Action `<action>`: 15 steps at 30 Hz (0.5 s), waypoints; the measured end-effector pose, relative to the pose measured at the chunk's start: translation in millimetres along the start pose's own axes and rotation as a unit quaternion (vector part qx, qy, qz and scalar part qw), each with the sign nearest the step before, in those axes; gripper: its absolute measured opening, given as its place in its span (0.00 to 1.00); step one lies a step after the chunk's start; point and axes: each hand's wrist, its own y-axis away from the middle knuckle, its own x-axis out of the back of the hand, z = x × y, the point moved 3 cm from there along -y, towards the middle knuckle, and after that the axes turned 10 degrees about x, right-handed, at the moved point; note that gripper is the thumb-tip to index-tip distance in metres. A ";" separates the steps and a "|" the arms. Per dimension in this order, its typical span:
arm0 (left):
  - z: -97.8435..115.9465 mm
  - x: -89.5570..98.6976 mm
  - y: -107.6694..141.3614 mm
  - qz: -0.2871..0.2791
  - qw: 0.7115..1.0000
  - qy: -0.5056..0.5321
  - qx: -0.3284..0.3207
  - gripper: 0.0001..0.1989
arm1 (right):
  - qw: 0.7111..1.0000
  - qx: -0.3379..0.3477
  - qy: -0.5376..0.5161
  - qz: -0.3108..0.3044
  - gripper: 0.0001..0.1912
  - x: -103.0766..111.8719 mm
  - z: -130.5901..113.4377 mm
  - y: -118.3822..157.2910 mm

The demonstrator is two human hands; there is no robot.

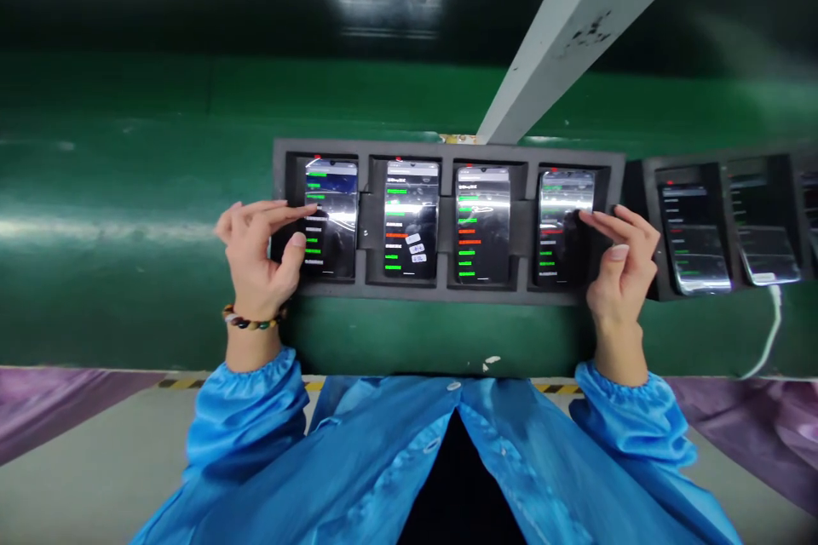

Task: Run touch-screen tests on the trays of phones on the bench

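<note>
A dark grey tray holds several phones, each lying face up in its own compartment with green and red lines of text lit. My left hand, fingers apart, has its index fingertip at the leftmost phone. At the rightmost phone of this tray is the index fingertip of my right hand, its fingers also apart. Between them lie a phone with small white labels and another phone. Neither hand holds anything.
A second tray with more phones stands at the right, a white cable beside it. A grey post slants up behind the first tray. The green bench top extends left.
</note>
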 end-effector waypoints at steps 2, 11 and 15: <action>-1.9 -0.1 -0.2 0.002 1.000 0.000 -0.006 0.20 | 1.000 0.003 -0.002 0.000 0.30 -0.2 1.0 -0.2; 25.3 -3.1 3.3 0.013 0.996 0.003 -0.089 0.17 | 0.999 0.034 -0.033 -0.008 0.28 0.8 4.7 0.6; 60.4 -24.9 6.3 -0.110 0.974 0.024 -0.199 0.15 | 0.993 0.089 -0.051 -0.058 0.22 0.4 0.9 2.3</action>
